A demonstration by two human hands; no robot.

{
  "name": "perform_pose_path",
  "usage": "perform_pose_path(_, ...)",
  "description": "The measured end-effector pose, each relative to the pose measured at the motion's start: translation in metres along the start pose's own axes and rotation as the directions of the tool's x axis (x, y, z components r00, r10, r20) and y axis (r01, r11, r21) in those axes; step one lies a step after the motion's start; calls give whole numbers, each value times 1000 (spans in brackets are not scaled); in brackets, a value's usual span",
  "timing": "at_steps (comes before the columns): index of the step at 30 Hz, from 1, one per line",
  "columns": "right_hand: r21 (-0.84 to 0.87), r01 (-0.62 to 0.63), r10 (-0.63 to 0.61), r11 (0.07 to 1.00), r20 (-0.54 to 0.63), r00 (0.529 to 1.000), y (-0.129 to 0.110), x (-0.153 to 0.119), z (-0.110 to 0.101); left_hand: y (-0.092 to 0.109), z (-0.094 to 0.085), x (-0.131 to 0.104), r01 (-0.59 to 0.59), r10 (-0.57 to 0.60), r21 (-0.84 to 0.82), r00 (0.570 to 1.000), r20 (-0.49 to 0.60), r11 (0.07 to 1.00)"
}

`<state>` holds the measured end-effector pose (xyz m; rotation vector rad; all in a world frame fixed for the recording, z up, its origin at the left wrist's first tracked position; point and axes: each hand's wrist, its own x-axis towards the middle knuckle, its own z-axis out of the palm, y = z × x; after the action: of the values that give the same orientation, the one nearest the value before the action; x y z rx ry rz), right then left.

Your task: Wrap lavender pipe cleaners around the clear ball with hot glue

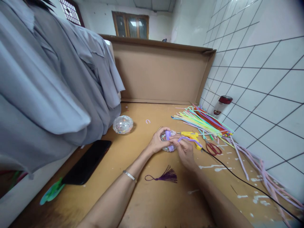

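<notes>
My left hand (pixel 158 140) is wrapped round a clear, speckled ball-like ornament (pixel 164 137) with a band of purple pipe cleaner (pixel 168 135) across it. At the ornament's right side, my right hand (pixel 184 150) pinches a purple pipe cleaner (pixel 184 138) whose loose end sticks out to the right. A yellow glue gun (pixel 190 135) lies just beyond that hand, its nozzle towards the ornament. Below both hands, a dark purple tassel (pixel 167 175) with a loop lies on the table. Farther left stands a clear bowl-like half shell (pixel 123 124).
Red-handled scissors (pixel 213 148) and a pile of coloured pipe cleaners (pixel 204 122) lie at the right. The glue gun's black cord (pixel 234 174) runs to the lower right. A black phone (pixel 88 161) lies left, near grey cloth (pixel 78 79). A cardboard panel (pixel 161 72) stands behind.
</notes>
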<state>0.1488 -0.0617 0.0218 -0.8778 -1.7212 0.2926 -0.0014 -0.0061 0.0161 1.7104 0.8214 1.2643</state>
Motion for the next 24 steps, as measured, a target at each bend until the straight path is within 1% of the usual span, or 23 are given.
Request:
perform_pose_path(10,20,-21,21,1000,3,1000,0,1,1,-7,0,1,-74,75,7,997,-17,997)
perform_pose_path(16,23,-28,28,999,10,1000,-3,3,1,-10,1,0,-81,81,18,997,-14,997)
perform_pose_path(24,16,-32,32,999,-1,999,-1,2,0,-14,3,0,-94,94,-8,995,-22,996)
